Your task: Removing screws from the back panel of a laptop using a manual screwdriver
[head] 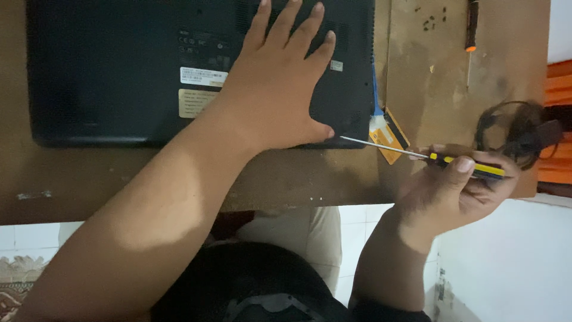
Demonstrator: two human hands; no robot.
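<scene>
A black laptop [119,71] lies upside down on a worn wooden table [286,179], its underside with labels facing up. My left hand [280,83] rests flat on the laptop's right part, fingers spread, thumb at the near right corner. My right hand [456,194] grips a yellow-and-black screwdriver [465,164] by its handle. Its thin metal shaft points left, with the tip at the laptop's near right corner, beside my left thumb.
An orange plastic card [390,140] and a blue strip [375,95] are wedged at the laptop's right edge. A coiled black cable [512,131] lies at the table's right end. A second tool with an orange tip [472,27] lies at the far right. White floor tiles show below the table edge.
</scene>
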